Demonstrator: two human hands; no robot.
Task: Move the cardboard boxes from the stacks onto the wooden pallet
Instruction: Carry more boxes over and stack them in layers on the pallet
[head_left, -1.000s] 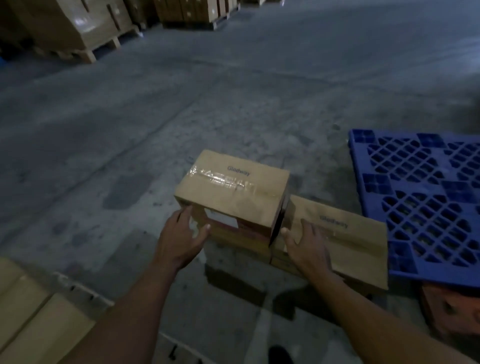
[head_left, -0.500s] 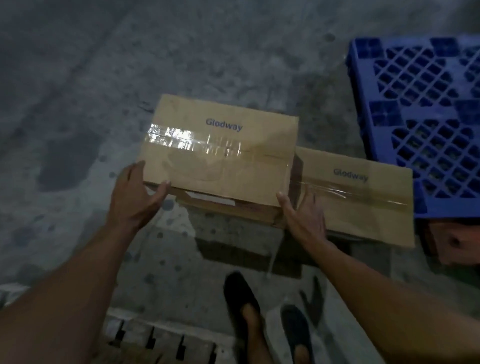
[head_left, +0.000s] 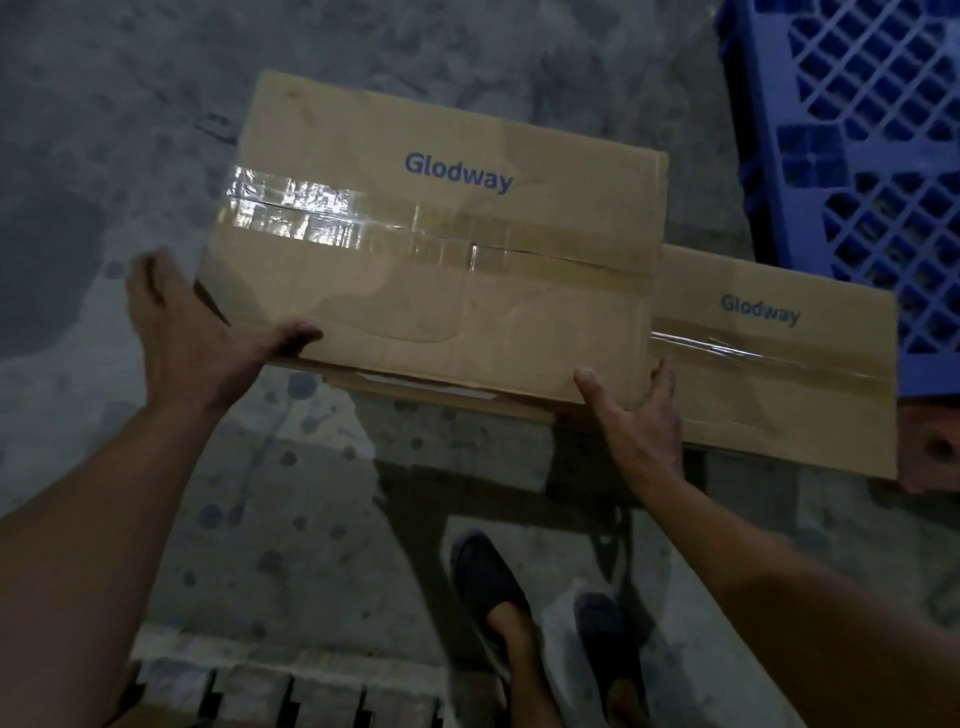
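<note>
dead ahead, top cardboard box (head_left: 431, 249) lies long axis left-right, left hand (head_left: 192, 343) clamped on its left end, right hand (head_left: 639, 421) on near-right corner, equally near; wooden pallet (head_left: 249, 691) back by the feet.

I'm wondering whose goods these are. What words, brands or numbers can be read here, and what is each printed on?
"Glodway": blue print on the top of the left box.
"Glodway": blue print on the top of the right box, which lies lower.
White label on the left box's front face: only a thin edge shows, so it is unreadable.
No other words or numbers can be read.
</note>
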